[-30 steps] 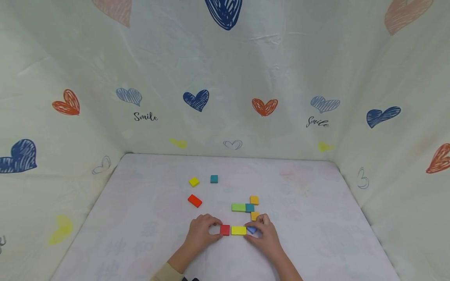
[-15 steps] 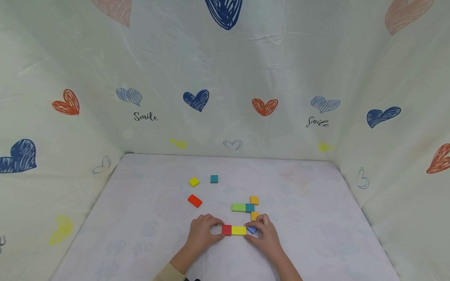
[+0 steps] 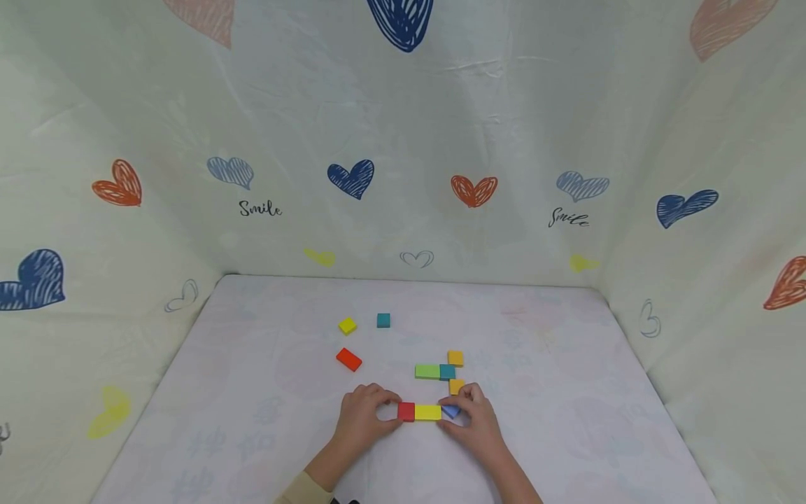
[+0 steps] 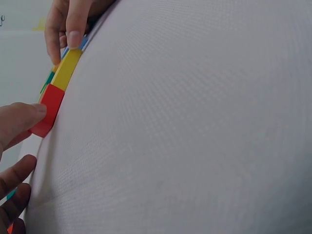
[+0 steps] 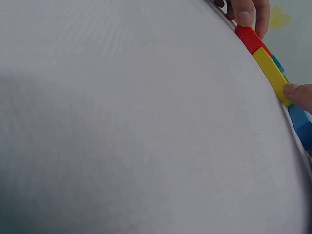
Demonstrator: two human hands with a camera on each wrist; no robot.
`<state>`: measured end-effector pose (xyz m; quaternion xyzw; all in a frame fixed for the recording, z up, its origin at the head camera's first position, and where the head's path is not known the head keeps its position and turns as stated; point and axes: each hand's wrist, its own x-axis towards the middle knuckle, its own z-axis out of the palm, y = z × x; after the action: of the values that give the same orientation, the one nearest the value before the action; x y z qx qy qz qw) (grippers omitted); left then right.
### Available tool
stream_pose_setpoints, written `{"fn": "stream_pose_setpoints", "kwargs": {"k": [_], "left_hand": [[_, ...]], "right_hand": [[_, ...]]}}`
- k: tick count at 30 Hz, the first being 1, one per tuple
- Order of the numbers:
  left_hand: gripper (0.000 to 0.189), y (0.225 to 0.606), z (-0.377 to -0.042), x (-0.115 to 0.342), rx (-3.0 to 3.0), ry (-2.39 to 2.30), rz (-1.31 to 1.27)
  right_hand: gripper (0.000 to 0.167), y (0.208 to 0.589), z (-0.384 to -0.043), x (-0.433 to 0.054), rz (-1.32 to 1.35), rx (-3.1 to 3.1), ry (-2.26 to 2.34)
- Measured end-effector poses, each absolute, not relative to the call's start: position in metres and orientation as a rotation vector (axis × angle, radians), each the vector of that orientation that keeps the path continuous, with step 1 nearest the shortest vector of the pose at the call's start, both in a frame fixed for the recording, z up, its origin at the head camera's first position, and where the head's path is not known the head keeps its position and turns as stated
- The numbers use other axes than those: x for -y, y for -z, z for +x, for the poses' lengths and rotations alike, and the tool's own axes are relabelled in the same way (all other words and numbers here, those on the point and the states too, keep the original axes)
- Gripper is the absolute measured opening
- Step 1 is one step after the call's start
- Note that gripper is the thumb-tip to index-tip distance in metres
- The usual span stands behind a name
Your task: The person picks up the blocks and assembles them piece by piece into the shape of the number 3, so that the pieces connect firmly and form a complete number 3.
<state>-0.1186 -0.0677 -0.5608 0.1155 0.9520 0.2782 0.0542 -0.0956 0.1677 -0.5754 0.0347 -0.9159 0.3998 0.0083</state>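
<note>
two hands pinch block row: left hand [image 3: 362, 414] red block [image 3: 406, 411], right hand [image 3: 474, 420] blue block [image 3: 450, 412].

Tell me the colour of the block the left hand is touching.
Red. The left hand pinches the red block; the head view shows it best.

Two bare hands in the head view: left hand [image 3: 362, 414], right hand [image 3: 476, 420]. No rings, no gloves. Left forearm carries a tan sleeve [image 3: 301, 491] with a ribbed cuff; a small dark item shows at the frame's lower edge beside it, too small to identify. Right forearm is uncovered. Fingernails are short and unpainted in the wrist views.
</note>
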Motion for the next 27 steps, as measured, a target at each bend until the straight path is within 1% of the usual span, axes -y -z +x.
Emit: {"fn": "stream_pose_setpoints", "kwargs": {"k": [27], "left_hand": [[0.034, 0.5615, -0.1191, 0.0684, -2.872, -0.854, 0.353]], "right_hand": [[0.028, 0.5843, -0.0955, -0.1731, 0.119, 2.765, -1.394]]}}
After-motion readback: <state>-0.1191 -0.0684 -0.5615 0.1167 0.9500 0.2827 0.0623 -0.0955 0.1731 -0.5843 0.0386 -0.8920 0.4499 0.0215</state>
